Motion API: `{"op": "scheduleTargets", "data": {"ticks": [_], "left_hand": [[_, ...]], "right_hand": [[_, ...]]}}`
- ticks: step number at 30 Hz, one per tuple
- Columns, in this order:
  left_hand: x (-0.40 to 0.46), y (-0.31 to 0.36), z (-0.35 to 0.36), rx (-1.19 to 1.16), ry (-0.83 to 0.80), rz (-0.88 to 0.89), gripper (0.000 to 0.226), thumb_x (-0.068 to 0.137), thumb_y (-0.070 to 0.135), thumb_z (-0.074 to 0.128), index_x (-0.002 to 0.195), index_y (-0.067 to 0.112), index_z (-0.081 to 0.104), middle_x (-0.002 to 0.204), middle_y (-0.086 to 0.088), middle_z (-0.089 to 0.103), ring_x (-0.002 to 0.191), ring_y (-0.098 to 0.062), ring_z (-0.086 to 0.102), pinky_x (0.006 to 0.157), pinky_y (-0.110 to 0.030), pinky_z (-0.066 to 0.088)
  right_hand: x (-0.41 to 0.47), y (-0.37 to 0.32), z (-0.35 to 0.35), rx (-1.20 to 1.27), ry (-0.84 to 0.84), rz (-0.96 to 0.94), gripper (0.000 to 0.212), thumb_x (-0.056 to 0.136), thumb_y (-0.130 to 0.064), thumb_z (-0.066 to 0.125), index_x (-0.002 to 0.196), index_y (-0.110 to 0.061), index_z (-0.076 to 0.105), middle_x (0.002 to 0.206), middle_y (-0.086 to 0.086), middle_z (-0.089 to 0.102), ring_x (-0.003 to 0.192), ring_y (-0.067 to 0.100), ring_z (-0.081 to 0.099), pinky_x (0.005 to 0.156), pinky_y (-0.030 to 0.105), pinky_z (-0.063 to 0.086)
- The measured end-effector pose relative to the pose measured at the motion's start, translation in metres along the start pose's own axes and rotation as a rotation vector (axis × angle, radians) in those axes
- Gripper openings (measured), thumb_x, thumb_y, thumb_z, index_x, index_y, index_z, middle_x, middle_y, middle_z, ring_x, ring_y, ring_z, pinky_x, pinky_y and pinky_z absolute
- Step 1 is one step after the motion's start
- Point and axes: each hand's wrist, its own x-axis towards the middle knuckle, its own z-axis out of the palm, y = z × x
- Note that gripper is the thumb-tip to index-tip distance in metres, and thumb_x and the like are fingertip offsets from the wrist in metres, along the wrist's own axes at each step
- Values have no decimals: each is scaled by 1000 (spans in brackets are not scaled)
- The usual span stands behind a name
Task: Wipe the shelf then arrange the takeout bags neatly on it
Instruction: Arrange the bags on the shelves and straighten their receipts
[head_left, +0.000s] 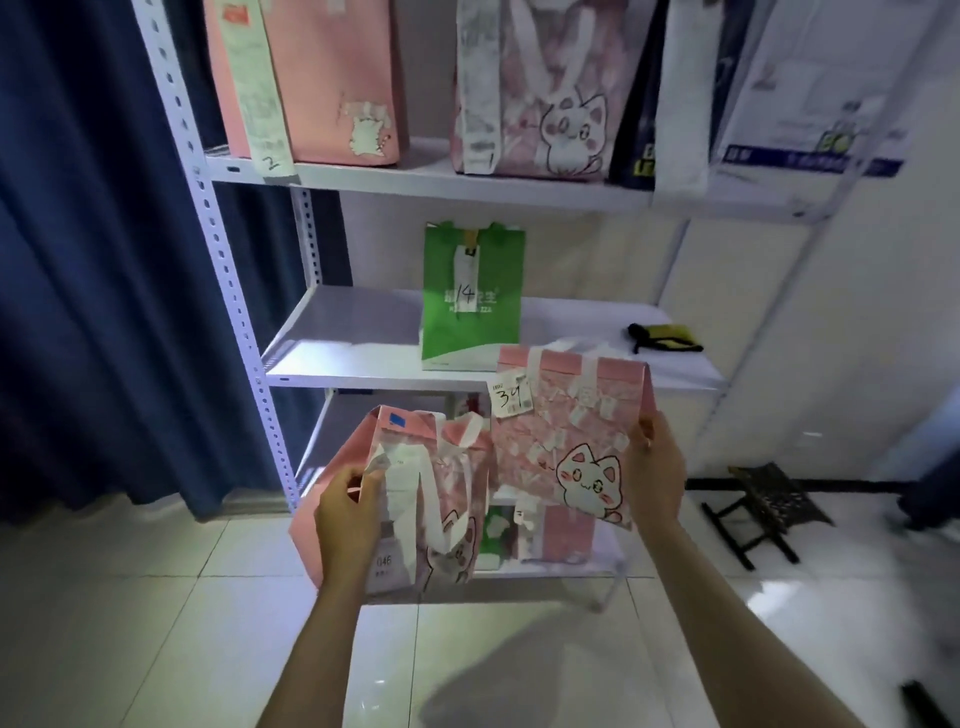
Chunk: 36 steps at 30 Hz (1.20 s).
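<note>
Both forearms are stretched out low in front of the person, and each hand has a pink cat bag. The left hand has its fingers curled round the side edge of the lower pink bag, the one with a long white receipt hanging down its front and a label reading 046. The right hand grips the right edge of the other pink bag, tagged 34, thumb in front and fingers behind, holding it up higher and a bit tilted.

What matters for the next bit, I reckon, is where the middle shelf lies from those hands: up and straight ahead. The 34 bag is the closer one, with its top edge already level with the shelf's front lip, just right of the green bag numbered 14 standing there. So the right hand looks set to go first, lifting and pushing forward into the gap between the green bag and the yellow-and-black cloth lying at the shelf's right end. The left bag sits lower, down by the bottom shelf, and has open board left of the green bag waiting for it.

The bag's broad face looks toward us, which matches how the green one stands.
</note>
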Motion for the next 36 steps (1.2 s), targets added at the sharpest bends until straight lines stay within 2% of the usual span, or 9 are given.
{"op": "scheduleTargets", "data": {"ticks": [4,7,11,18,21,25,29,32,36], "left_hand": [[-8,34,39,11,13,42,23,102,32,58,89,13,62,79,7,65,71,-11,63,57,-21,42],[-11,52,66,32,52,27,22,103,32,56,93,14,62,81,5,66,71,-10,62,57,-21,41],[-9,65,95,67,63,16,21,103,35,56,96,16,64,85,0,70,74,-20,69,59,-27,48],[-22,68,135,181,116,14,21,102,42,54,91,25,62,80,2,72,68,-21,72,64,-42,62],[-27,69,145,218,142,14,22,103,39,54,89,23,62,76,1,71,64,-20,71,61,-39,61],[-32,72,163,233,201,9,23,102,36,55,87,21,62,76,1,71,64,-18,70,57,-33,56],[-33,69,176,225,240,0,22,101,38,56,87,22,62,78,2,70,67,-19,70,61,-40,60],[-33,74,184,175,225,-16,21,102,34,56,90,18,63,79,0,71,69,-22,70,57,-32,54],[-29,79,189,159,191,-17,19,102,33,56,93,18,64,82,0,72,71,-21,71,57,-29,52]], "right_hand": [[57,7,-17,76,51,-14,19,108,-29,43,112,-20,59,84,-13,61,70,-3,56,53,24,36],[100,17,-22,149,21,5,16,108,-31,43,107,-22,57,87,-13,63,74,8,63,55,27,43],[152,38,-21,290,-6,54,14,107,-26,44,103,-23,57,91,-8,66,79,12,65,62,33,53],[223,68,-8,364,-102,107,14,106,-12,42,104,-10,55,88,-3,62,74,10,58,56,22,38],[244,78,8,393,-121,94,12,105,-11,44,105,-11,56,95,3,65,81,23,60,59,22,41],[272,82,30,424,-151,127,16,107,-15,46,110,-5,59,97,6,64,83,21,58,57,16,38],[298,82,55,436,-175,100,10,107,-13,46,101,-11,55,95,8,66,85,25,63,59,19,43],[312,82,68,411,-179,87,10,106,-11,46,100,-9,54,93,8,64,80,22,58,52,11,40],[324,80,80,471,-189,121,11,107,-11,46,97,-8,52,81,5,60,66,19,57,47,12,42]]}}
